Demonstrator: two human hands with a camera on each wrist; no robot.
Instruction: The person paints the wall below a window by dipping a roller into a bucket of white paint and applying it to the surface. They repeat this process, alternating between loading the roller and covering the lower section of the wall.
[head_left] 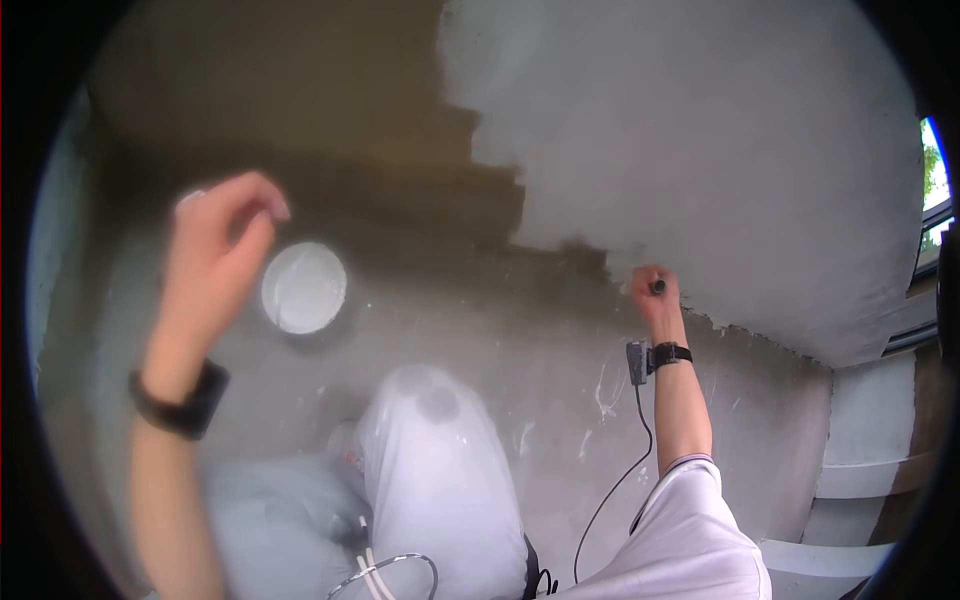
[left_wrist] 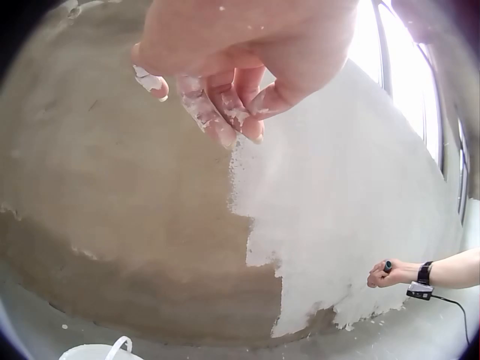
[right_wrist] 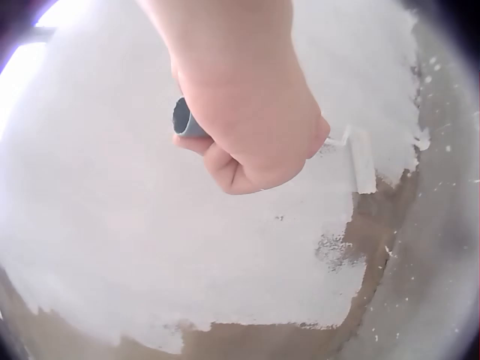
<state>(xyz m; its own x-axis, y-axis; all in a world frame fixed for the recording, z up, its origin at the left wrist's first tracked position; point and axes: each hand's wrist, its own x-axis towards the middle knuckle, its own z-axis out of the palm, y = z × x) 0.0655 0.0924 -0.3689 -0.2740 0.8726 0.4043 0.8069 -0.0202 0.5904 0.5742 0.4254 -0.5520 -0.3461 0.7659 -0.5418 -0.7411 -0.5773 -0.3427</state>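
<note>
My right hand point(head_left: 655, 295) grips the dark handle point(right_wrist: 187, 120) of a paint roller, held low at the wall. In the right wrist view the white roller head point(right_wrist: 363, 161) lies at the lower border of the white paint point(right_wrist: 112, 210), beside a strip of bare brown wall point(right_wrist: 375, 221). My left hand point(head_left: 215, 250) hangs in the air with loosely curled fingers and holds nothing. White paint covers parts of its fingers point(left_wrist: 199, 105). Just beyond it, on the floor, stands a round white bucket point(head_left: 305, 288); the left wrist view catches its rim and handle.
Brown unpainted wall point(head_left: 300, 100) fills the upper left, meeting the white area along a stepped edge. Paint specks mark the grey floor point(head_left: 560, 380). A cable point(head_left: 645, 430) runs from the right wrist's camera. Windows point(head_left: 935, 200) lie at far right; my bent knee point(head_left: 430, 440) is in front.
</note>
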